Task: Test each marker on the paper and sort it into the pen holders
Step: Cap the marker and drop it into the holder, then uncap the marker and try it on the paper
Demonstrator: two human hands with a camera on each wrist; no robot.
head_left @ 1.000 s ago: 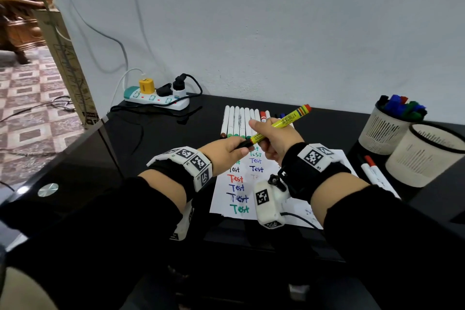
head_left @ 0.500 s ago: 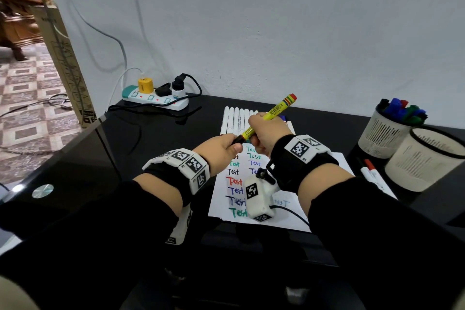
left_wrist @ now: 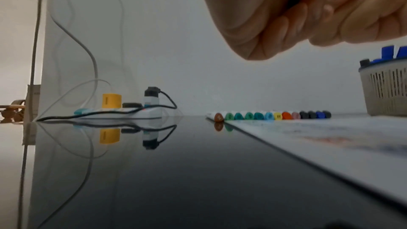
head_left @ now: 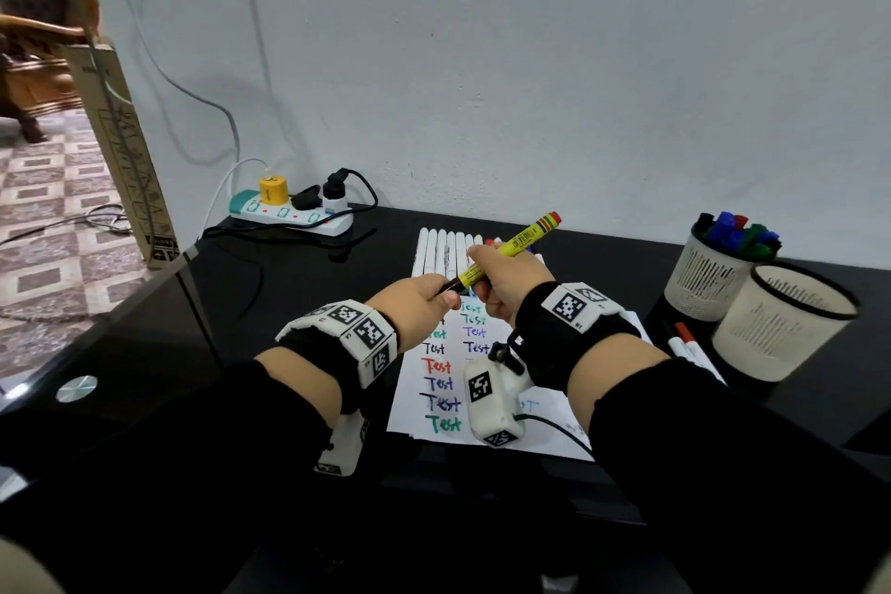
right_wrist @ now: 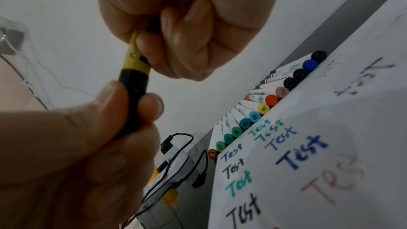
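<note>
A yellow marker [head_left: 511, 248] with a black cap [head_left: 448, 287] is held above the paper [head_left: 545, 424], its red end tilted up to the right. My right hand [head_left: 506, 277] grips the yellow barrel [right_wrist: 134, 55]. My left hand [head_left: 419, 304] pinches the black cap [right_wrist: 133, 90] between thumb and fingers. The cap sits on the barrel. A row of white markers [head_left: 443, 251] lies along the paper's far edge. At the right stand two mesh pen holders: the far one [head_left: 699, 285] holds several markers, and the near one [head_left: 771, 328] shows none.
"Test" is written many times in several colours on the paper. Two markers [head_left: 687, 342] lie beside the near holder. A power strip [head_left: 289, 215] with plugs and cables sits at the table's back left. The black glass table's left edge [head_left: 193, 256] borders open floor.
Both hands have drifted slightly left with the marker, and it now tilts a little steeper. The grips are the same.
</note>
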